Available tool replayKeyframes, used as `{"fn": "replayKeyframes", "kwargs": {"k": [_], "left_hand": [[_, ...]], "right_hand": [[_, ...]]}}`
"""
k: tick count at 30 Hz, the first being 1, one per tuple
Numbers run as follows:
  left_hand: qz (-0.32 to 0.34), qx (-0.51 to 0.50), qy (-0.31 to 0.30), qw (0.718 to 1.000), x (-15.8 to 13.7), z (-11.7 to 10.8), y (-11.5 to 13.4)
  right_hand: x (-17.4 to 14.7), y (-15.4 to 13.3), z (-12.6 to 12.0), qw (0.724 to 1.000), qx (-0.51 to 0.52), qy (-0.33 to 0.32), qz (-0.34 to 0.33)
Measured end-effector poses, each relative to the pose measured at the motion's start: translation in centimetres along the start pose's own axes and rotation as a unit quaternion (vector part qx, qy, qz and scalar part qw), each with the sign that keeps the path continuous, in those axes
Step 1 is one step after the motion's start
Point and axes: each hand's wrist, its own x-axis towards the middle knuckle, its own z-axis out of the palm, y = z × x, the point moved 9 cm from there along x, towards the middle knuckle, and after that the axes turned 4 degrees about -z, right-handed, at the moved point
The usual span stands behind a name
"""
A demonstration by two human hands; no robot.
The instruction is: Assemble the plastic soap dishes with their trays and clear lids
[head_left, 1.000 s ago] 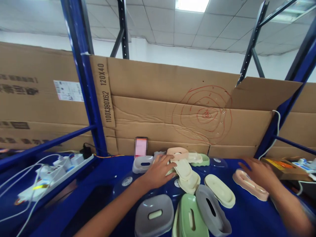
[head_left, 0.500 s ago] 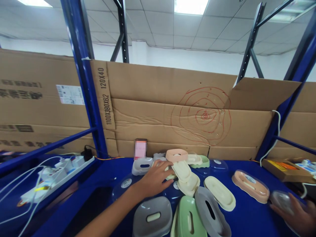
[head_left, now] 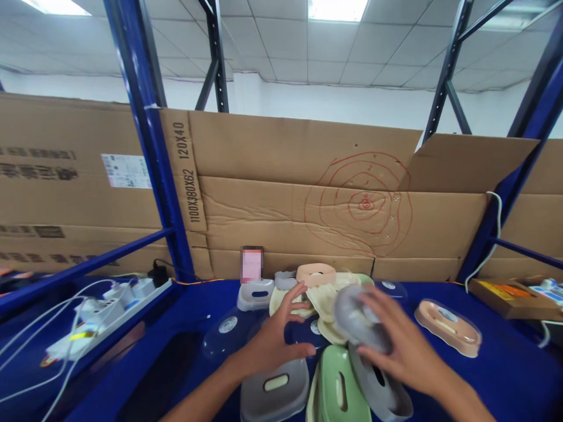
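Note:
My right hand (head_left: 396, 340) grips a grey oval plastic dish (head_left: 358, 319), smeared by motion, above the middle of the pile. Facing it, my left hand (head_left: 281, 331) is open, thumb and fingers apart with nothing between them. Cream plastic trays (head_left: 323, 302) lie behind and between the hands. Below them are a grey slotted lid (head_left: 288, 384), a green slotted piece (head_left: 341, 387) and another grey slotted piece (head_left: 391, 395), which my right hand partly covers. A peach oval piece (head_left: 315, 274) rests at the back of the pile.
To the right sits a peach dish under a clear cover (head_left: 448, 328). A phone (head_left: 252, 265) leans at the back against the cardboard wall (head_left: 272, 223). A white power strip (head_left: 109, 319) with cables lies left, and an open carton (head_left: 512, 299) far right. Blue posts (head_left: 152, 146) flank the table.
My right hand has come from the far right to the middle, carrying the grey dish. My left hand has drawn back slightly from the pile, its thumb now spread. The single cream tray on the right is now hidden.

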Motion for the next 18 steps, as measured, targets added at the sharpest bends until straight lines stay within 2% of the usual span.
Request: {"fn": "replayKeyframes", "kwargs": {"k": [2, 4, 7, 9, 11, 15, 18], "left_hand": [[-0.001, -0.078, -0.026, 0.997, -0.2, 0.4, -0.2], [0.001, -0.119, -0.016, 0.993, 0.0, -0.3, -0.7], [-0.016, -0.139, 0.064, 0.988, 0.8, -3.0, -2.3], [-0.030, -0.144, 0.105, 0.984, 1.3, -4.4, -3.5], [-0.043, -0.132, 0.136, 0.981, 1.6, -5.1, -4.5], [-0.066, -0.075, 0.184, 0.978, 1.5, -5.4, -6.0], [-0.073, -0.038, 0.185, 0.979, 1.3, -5.1, -6.4]], "right_hand": [[4.1, -3.6, 4.6, 0.994, 0.083, -0.068, -0.034], [8.4, -6.5, 8.0, 0.978, 0.154, -0.123, -0.071], [13.8, -7.9, 9.4, 0.957, 0.244, -0.114, -0.107], [16.0, -6.8, 9.2, 0.951, 0.281, -0.080, -0.104], [17.1, -4.7, 9.2, 0.956, 0.279, -0.052, -0.076], [16.7, -0.5, 9.9, 0.979, 0.199, -0.040, -0.016], [15.9, 0.7, 10.6, 0.990, 0.124, -0.067, 0.002]]}}
